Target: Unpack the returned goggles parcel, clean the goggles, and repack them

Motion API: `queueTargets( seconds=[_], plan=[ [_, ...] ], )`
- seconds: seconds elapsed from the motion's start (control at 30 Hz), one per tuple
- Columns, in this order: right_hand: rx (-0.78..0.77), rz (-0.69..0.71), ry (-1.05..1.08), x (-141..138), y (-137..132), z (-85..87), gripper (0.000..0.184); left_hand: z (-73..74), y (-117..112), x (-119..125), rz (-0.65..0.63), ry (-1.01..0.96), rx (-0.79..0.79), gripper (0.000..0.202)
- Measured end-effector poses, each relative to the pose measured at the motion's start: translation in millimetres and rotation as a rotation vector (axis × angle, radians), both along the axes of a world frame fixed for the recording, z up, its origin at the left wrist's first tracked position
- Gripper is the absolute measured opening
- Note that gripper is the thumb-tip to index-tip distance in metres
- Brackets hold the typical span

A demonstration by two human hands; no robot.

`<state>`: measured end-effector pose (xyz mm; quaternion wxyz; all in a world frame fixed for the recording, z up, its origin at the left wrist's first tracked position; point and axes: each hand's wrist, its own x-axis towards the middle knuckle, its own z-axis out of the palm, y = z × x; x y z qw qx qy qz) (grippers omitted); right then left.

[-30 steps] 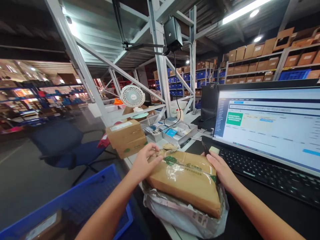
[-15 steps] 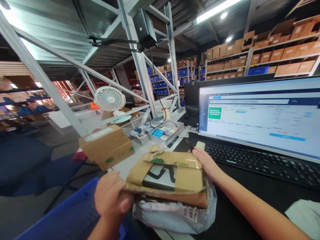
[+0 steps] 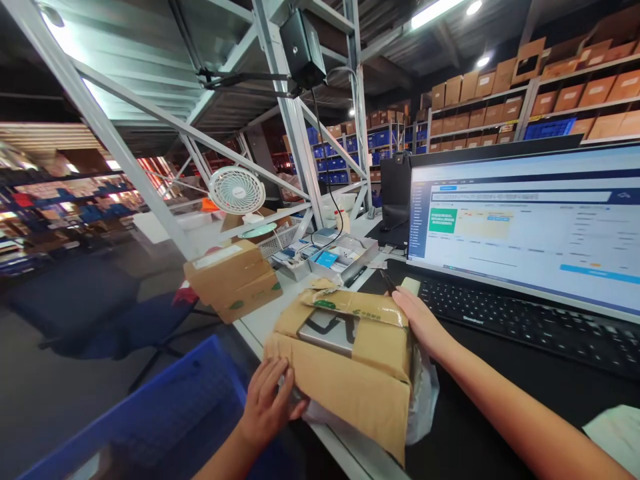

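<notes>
An opened brown cardboard box (image 3: 380,350) lies tilted toward me at the desk edge, partly wrapped in a pale plastic mailing bag (image 3: 425,407). Between its flaps shows a grey package (image 3: 330,331) with a black pattern. My left hand (image 3: 270,400) has its fingers curled over the left end of the near flap (image 3: 345,387), thumb low beside it. At the box's far right corner rests my right hand (image 3: 420,320), closed around a slim dark tool (image 3: 387,282), possibly a pen or cutter; most of it is hidden.
A keyboard (image 3: 480,313) and monitor (image 3: 520,227) stand at the right. Beyond the box are a tray of small items (image 3: 345,257), brown cartons (image 3: 240,280) and a small fan (image 3: 237,190). A blue crate (image 3: 165,407) sits below left. Crumpled white material (image 3: 615,430) lies lower right.
The near flap, held raised earlier, is now folded down over the front of the box. My left hand has shifted right and down with it. My right hand keeps its place on the box.
</notes>
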<state>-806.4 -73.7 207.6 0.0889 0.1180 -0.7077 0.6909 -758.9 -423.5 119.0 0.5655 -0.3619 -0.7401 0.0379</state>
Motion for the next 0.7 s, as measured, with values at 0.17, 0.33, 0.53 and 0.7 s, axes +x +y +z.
queueTargets(
  seconds=[0.17,0.33,0.53,0.7],
  plan=[
    [0.025,0.004,0.032,1.3,1.2,-2.5,0.047,76.7,-3.8,8.0,-0.069,-0.172,-0.289,0.055],
    [0.082,0.027,0.061,5.9,1.4,3.2,0.045,177.0,67.1,-2.7,0.295,-0.509,-0.368,0.032],
    [0.196,0.011,0.113,5.8,7.3,3.8,0.046,219.1,144.0,-57.6,0.070,-0.935,-0.657,0.059],
    [0.233,-0.048,0.193,-6.0,15.0,2.4,0.044,210.8,140.9,-75.6,0.019,-1.005,-0.600,0.040]
  ],
)
